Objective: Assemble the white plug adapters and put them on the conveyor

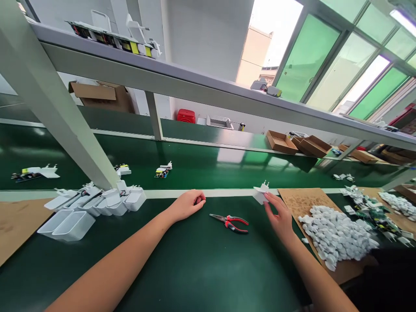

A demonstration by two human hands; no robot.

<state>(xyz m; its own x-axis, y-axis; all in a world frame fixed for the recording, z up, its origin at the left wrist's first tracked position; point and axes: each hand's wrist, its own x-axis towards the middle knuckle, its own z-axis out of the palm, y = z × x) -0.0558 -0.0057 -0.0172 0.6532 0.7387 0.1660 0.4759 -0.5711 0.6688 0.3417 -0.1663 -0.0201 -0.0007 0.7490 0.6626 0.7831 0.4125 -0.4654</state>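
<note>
Pinching one white charger housing [261, 193] in the right hand [280, 216], left fingers [198, 200] curled together.

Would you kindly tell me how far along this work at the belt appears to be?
Done-looking: white plug units with circuit boards lie further along the green belt. In hand: the right hand holds a white plug housing, while the left hand rests curled on the belt. Left: a large heap of white housings on cardboard, with green circuit boards beside it.
</note>
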